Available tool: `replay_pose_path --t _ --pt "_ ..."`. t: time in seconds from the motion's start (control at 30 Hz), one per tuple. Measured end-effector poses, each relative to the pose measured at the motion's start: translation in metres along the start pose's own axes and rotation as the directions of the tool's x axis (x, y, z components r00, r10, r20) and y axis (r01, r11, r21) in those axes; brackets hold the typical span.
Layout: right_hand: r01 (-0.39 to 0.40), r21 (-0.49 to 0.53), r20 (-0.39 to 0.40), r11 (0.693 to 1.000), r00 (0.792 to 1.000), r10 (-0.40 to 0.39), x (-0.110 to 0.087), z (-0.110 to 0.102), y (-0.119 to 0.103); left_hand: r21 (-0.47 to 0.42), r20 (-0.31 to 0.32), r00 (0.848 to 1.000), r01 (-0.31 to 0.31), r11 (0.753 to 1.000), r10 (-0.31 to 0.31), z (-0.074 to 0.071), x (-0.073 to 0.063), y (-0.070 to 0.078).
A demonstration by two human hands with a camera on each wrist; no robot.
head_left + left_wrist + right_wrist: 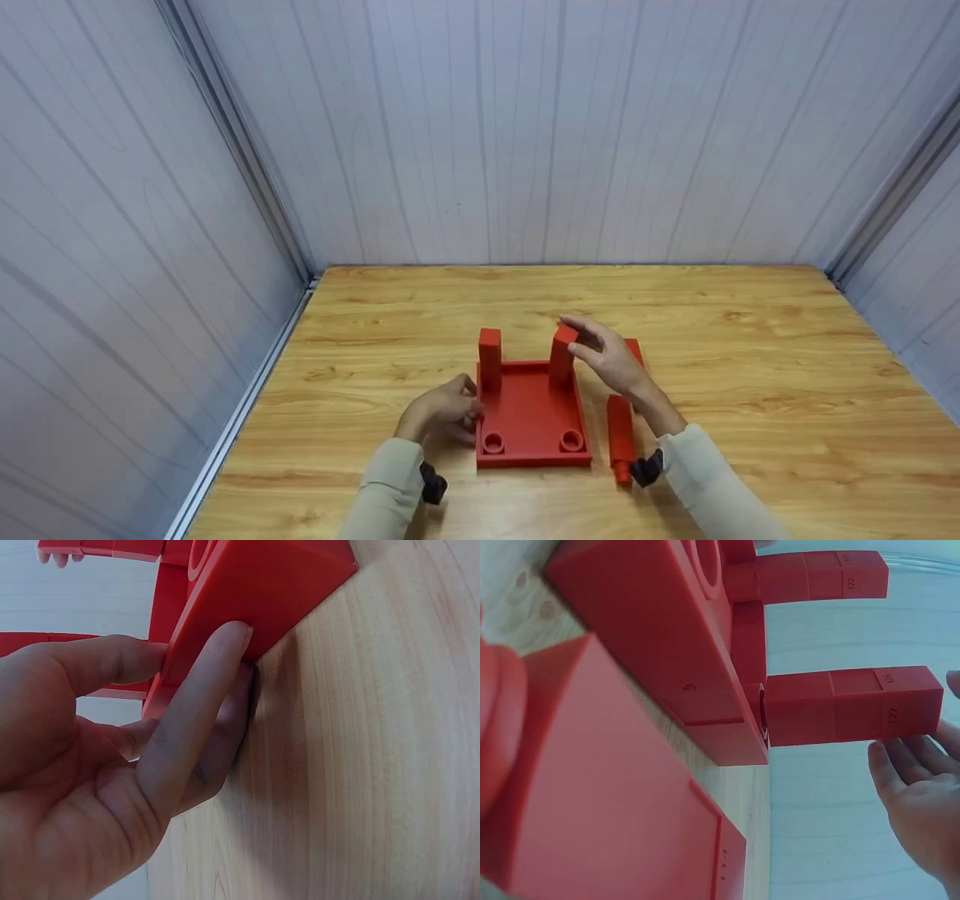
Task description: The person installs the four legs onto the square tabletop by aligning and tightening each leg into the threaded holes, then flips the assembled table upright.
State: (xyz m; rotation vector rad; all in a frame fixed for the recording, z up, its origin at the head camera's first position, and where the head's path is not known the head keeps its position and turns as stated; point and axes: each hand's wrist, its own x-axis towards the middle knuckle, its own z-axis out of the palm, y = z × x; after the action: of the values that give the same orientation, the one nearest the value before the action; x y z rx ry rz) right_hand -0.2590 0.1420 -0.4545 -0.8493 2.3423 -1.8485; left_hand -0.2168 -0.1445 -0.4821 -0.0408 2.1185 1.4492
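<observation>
My right hand (611, 364) pinches the top of a red square post (562, 361) between thumb and fingers. That post stands, leaning slightly, at the far right corner of a shallow red tray (529, 416). A second red post (490, 352) stands upright at the far left corner. Two round sockets, a left one (493, 443) and a right one (571, 440), show in the near corners. Against the tray's left outer wall, the fingers of my left hand (450, 405) rest; in the left wrist view their tips touch the wall (277, 596). Small raised numbers mark the pinched post (855, 705).
Right of the tray lies a loose red post (621, 431) with a round peg at its near end, close to my right wrist. Another red piece (634, 349) is partly hidden behind my right hand. Pale walls (517, 135) enclose the wooden table (750, 360).
</observation>
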Motion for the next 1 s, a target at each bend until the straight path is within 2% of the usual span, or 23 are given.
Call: replay_pose_path --t 0.17,0.47,0.67,0.77,1.0 --pt "0.005 0.022 0.017 1.0 1.0 -0.006 0.001 0.003 0.001 -0.023 -0.001 1.0 0.0 1.0 0.0 0.002 0.001 -0.001" --pt "-0.059 -0.007 -0.014 0.998 0.998 0.059 0.0 0.003 0.001 -0.066 0.013 1.0 0.0 0.998 0.001 0.002 0.0 0.001" --pt "-0.104 -0.017 -0.035 0.994 0.994 0.104 -0.003 0.007 -0.021 -0.071 0.014 1.0 -0.004 0.997 0.005 0.001 0.0 0.001" --pt "-0.13 -0.054 -0.056 0.99 0.99 0.127 -0.005 0.009 -0.034 -0.067 0.013 1.0 -0.002 0.998 0.003 0.001 0.001 0.001" --pt "-0.139 -0.116 -0.14 0.983 0.983 0.123 -0.006 0.014 -0.039 -0.057 0.006 1.0 0.006 0.998 -0.005 0.001 0.0 0.001"
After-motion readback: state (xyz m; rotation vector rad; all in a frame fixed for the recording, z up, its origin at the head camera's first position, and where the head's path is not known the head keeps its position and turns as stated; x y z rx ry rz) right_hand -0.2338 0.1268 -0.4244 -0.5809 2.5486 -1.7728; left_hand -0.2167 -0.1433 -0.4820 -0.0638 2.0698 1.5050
